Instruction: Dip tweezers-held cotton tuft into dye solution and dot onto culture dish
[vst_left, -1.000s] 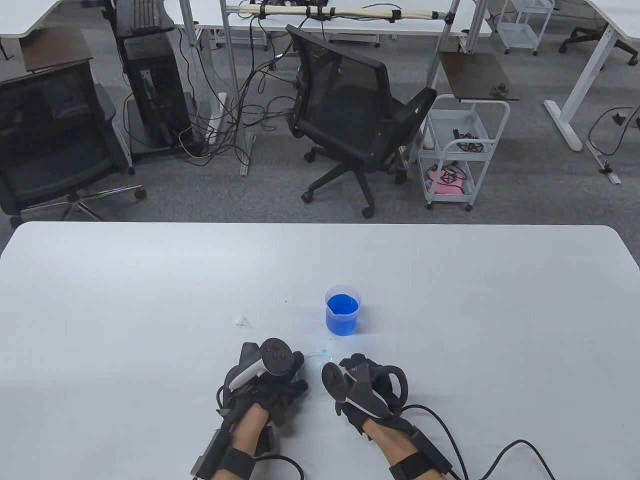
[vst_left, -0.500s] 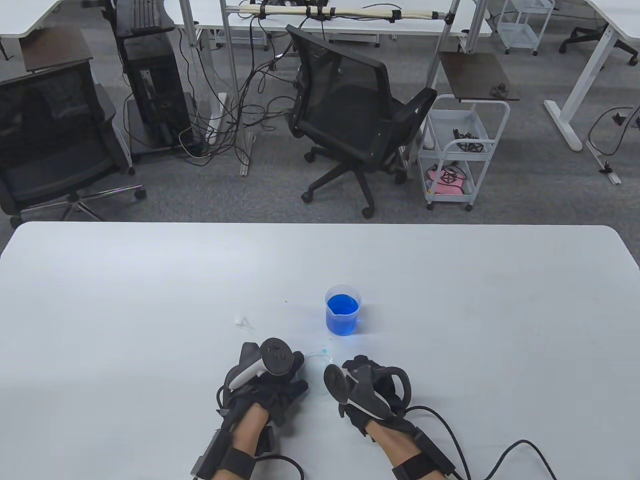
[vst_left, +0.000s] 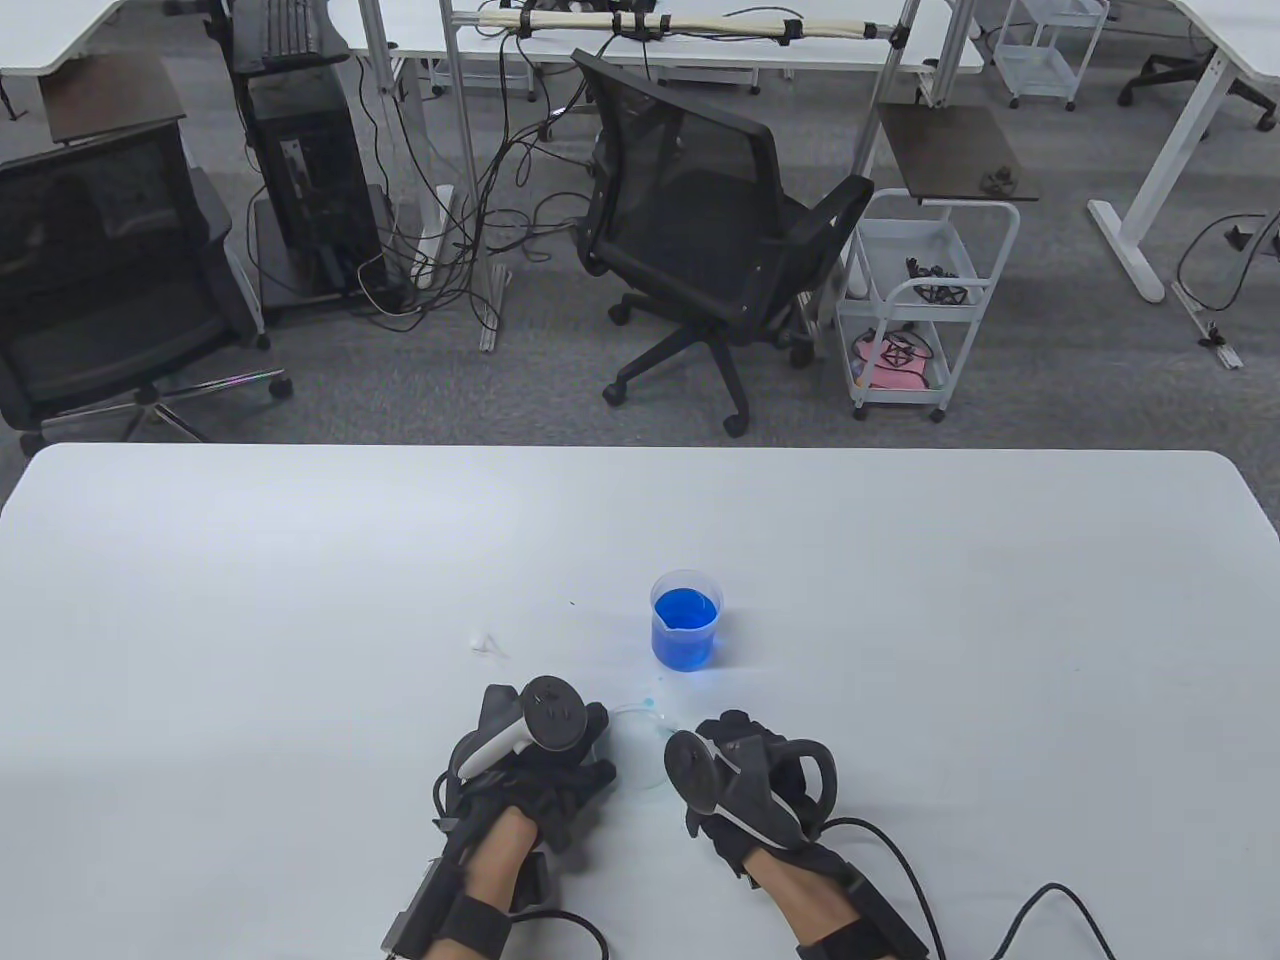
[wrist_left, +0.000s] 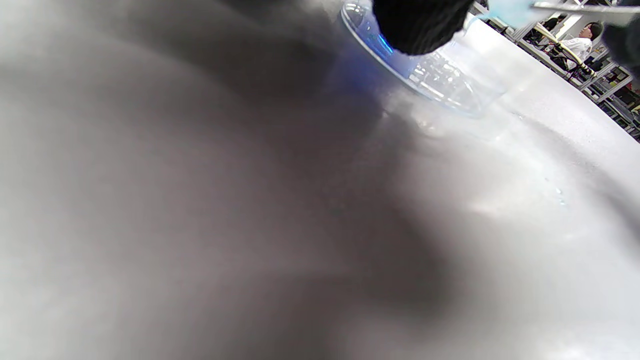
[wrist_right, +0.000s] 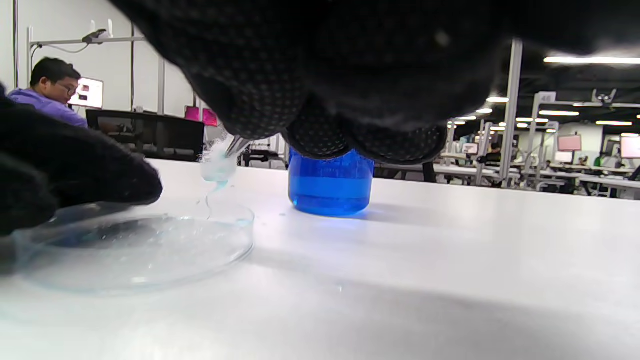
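A clear culture dish (vst_left: 640, 752) lies on the white table between my hands. My left hand (vst_left: 585, 745) rests its fingers (wrist_right: 90, 175) on the dish's left rim and steadies it. My right hand (vst_left: 722, 735) pinches metal tweezers (wrist_right: 236, 146) that hold a pale blue-tinted cotton tuft (wrist_right: 218, 167) just above the dish's far rim (wrist_right: 225, 220). A small beaker of blue dye (vst_left: 686, 618) stands just beyond the dish; it also shows in the right wrist view (wrist_right: 330, 190). The left wrist view shows the dish (wrist_left: 442, 85) and the tuft (wrist_left: 510, 10).
A loose white cotton tuft (vst_left: 486, 641) lies on the table left of the beaker. Small blue droplets (vst_left: 650, 700) mark the table by the dish. The table's far edge (vst_left: 640, 450) faces office chairs and carts.
My right hand has shifted a little to the right and toward me, uncovering more of the dish. My left hand and the beaker have not moved.
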